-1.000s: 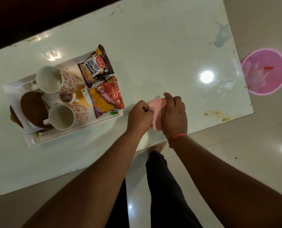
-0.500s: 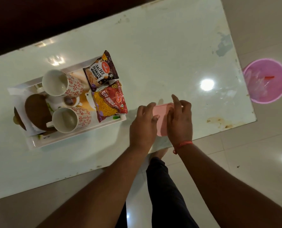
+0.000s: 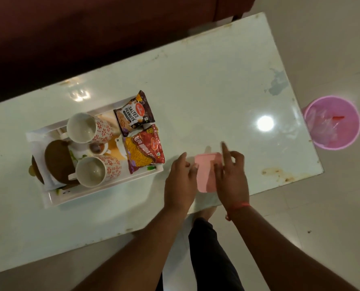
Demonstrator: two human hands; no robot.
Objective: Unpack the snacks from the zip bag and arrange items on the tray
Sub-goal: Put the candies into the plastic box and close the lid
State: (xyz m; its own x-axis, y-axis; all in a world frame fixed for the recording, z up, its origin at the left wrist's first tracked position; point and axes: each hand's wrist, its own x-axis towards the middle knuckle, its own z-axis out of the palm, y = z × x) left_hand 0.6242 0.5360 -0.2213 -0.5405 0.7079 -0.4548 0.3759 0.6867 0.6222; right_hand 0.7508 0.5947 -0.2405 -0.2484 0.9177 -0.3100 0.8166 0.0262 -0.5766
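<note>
A flat pink zip bag (image 3: 205, 173) lies on the white table (image 3: 206, 91) near its front edge. My left hand (image 3: 180, 181) rests beside the bag's left side with fingers straight and the thumb touching its edge. My right hand (image 3: 231, 177) covers the bag's right edge, fingers spread and the index finger lifted. To the left, the white tray (image 3: 103, 190) holds a salted peanuts packet (image 3: 133, 114) and a red and yellow bhujia packet (image 3: 143, 151) along its right end.
The tray also carries two patterned cups (image 3: 84, 128) (image 3: 92, 171), a small bowl and brown round pieces. A pink bin (image 3: 332, 122) stands on the floor off the table's right end. A dark sofa (image 3: 90, 28) lies behind the table.
Both hands gripped the pink bag a second ago. Their fingers have since straightened and spread, and the bag now lies flat on the table. The camera view has shifted back.
</note>
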